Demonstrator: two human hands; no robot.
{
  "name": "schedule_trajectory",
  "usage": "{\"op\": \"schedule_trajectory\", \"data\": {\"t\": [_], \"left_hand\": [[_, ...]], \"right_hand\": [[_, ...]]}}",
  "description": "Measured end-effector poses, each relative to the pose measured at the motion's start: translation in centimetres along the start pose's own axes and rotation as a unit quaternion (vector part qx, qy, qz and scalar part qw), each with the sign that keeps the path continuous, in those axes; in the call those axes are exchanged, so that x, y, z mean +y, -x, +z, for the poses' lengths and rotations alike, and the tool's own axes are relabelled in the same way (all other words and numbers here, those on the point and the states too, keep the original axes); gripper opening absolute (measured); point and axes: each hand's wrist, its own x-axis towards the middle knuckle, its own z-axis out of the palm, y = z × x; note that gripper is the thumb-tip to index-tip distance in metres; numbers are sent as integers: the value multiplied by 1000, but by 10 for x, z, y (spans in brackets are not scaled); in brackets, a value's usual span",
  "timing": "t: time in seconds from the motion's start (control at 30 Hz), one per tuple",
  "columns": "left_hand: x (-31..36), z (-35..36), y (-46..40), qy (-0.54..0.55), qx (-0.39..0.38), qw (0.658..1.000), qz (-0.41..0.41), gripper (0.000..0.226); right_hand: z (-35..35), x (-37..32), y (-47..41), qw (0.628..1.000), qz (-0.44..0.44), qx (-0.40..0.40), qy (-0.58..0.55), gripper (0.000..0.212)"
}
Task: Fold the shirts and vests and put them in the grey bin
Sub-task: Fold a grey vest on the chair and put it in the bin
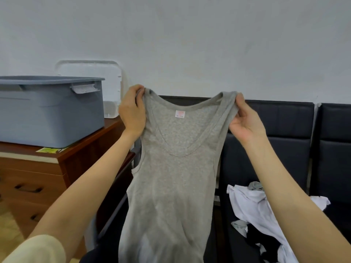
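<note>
One grey vest (171,168) hangs in view, held up by two hands: the left hand (132,112) and the right hand (245,120). One grey bin (51,114) stands on one wooden cabinet (38,177). One white lid (106,88) leans behind the bin. One heap of clothes (252,209) lies on dark seats (284,130); its pieces cannot be counted.

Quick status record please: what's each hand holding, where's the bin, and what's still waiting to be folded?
left hand: grips one shoulder strap of the grey vest
right hand: pinches the other strap
vest: held up, hanging unfolded, label facing the camera
grey bin: on the wooden dresser, to the left; contents not visible
unfolded pile: white and dark clothes on the dark seat, lower right
</note>
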Motion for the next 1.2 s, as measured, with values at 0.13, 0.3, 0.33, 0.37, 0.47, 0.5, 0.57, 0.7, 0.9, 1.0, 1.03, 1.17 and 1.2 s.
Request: {"op": "schedule_trajectory", "data": {"t": [0.13,0.3,0.33,0.37,0.47,0.5,0.57,0.7,0.9,1.0,1.03,1.17,1.2], "left_hand": [[-38,12,32,-63,-105,992,-35,21],[-94,32,67,-157,-302,938,-56,21],[-107,38,73,-173,-342,922,-53,20],[-120,44,80,-191,-380,904,-48,20],[-157,69,103,-209,-471,853,-81,19],[-169,80,113,-185,-495,840,-120,18],[-191,105,134,-110,-509,818,-246,15],[-235,155,175,33,-419,752,-507,6],[-302,216,215,-3,-346,827,-444,24],[-322,240,207,10,-303,847,-437,27],[-324,245,203,15,-295,851,-434,26],[-325,255,201,30,-318,853,-413,15],[-327,254,207,26,-332,849,-410,14]], "right_hand": [[-51,17,-28,993,29,59,94,45],[-126,40,-70,973,71,137,172,28],[-141,45,-80,966,77,153,192,28],[-156,49,-89,960,85,167,208,30],[-205,62,-122,942,111,206,240,55],[-223,66,-135,935,113,225,249,55],[-258,76,-159,927,110,257,249,41],[-314,92,-204,909,107,314,253,28],[-364,107,-267,914,70,316,246,14],[-369,104,-293,929,30,292,224,12],[-370,102,-299,934,22,280,219,12],[-379,107,-308,938,21,266,221,17],[-382,111,-305,935,29,266,232,17]]}}
